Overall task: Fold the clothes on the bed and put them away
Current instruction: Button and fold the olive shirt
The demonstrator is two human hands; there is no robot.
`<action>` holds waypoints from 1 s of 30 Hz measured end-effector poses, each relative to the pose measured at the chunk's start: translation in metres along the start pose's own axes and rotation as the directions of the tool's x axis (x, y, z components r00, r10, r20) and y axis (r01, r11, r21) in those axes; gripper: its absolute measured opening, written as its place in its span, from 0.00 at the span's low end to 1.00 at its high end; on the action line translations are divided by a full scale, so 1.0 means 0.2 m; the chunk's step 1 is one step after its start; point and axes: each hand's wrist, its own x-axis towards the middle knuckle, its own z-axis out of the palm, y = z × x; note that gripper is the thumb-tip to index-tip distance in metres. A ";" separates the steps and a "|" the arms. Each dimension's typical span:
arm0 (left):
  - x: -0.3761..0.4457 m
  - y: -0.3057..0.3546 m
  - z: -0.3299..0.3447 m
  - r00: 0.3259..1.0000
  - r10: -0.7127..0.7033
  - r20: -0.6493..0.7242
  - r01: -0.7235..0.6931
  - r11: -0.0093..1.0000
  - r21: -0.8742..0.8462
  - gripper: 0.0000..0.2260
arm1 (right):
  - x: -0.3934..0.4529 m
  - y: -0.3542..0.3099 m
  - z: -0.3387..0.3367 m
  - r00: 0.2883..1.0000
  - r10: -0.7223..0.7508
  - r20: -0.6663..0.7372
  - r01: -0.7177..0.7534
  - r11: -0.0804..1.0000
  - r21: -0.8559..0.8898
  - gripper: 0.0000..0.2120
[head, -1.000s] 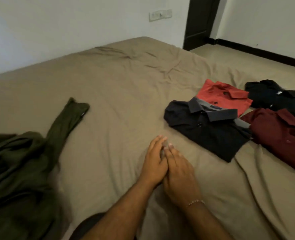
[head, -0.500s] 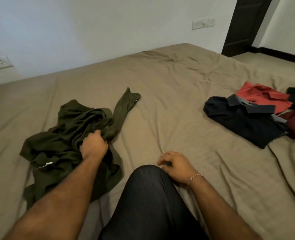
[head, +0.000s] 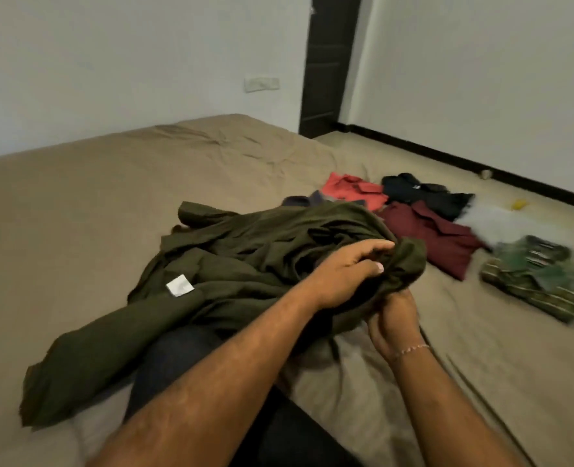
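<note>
The wide bed under its creased tan sheet [head: 117, 203] fills most of the view; a white wall, a dark doorway [head: 329, 62] and a strip of floor with a black skirting lie beyond it.

The crumpled olive-green long-sleeved shirt [head: 245, 264] is the largest garment and the one in hand; it lies bunched in the middle of the bed in front of the person, one sleeve trailing toward the near left edge across a dark-trousered knee [head: 164, 358], a small white label [head: 179, 285] showing on its cloth.

To the right, well apart from the bunch, folded shirts lie near one another: a maroon folded shirt [head: 437, 237], a green striped folded shirt [head: 541, 281], a black folded shirt [head: 420, 193], a coral-red folded shirt [head: 349, 188]; a dark shirt with a grey collar [head: 299, 201] peeks from behind the olive cloth; a pale blurred patch beside them cannot be made out.

The left hand [head: 343, 274] clasps a gathered fold of the olive shirt from above; the right hand [head: 393, 315], a thin bracelet at its wrist, pinches the same bunch from below.

By my reckoning folding is nearly done; this shirt has yet to be spread and folded, and nothing looks put away yet.
</note>
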 end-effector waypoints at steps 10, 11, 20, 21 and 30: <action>-0.19 -0.44 0.48 0.968 -0.250 0.002 0.155 0.605 0.781 0.38 | -0.32 -0.48 -1.08 0.643 -0.285 -0.711 -0.059 0.907 -0.416 0.14; -0.19 -0.44 0.47 0.971 -0.240 -0.010 0.159 0.610 0.776 0.38 | -0.34 -0.47 -1.09 0.654 -0.376 -0.656 -0.061 0.839 -0.541 0.13; -0.20 -0.44 0.38 0.969 -0.135 -0.209 0.221 0.853 0.474 0.02 | -0.53 -0.02 -0.78 0.934 -0.045 0.355 0.304 -0.424 -0.853 0.35; -0.19 -0.43 0.36 0.959 -0.140 -0.246 0.231 0.889 0.395 0.04 | -0.52 0.01 -0.81 0.940 -0.024 0.339 0.274 -0.539 -0.797 0.33; -0.13 -0.33 0.05 0.785 -0.196 -0.588 0.161 0.981 -0.112 0.07 | -0.43 -0.27 -1.03 0.964 -0.166 -0.206 0.048 0.874 -0.484 0.15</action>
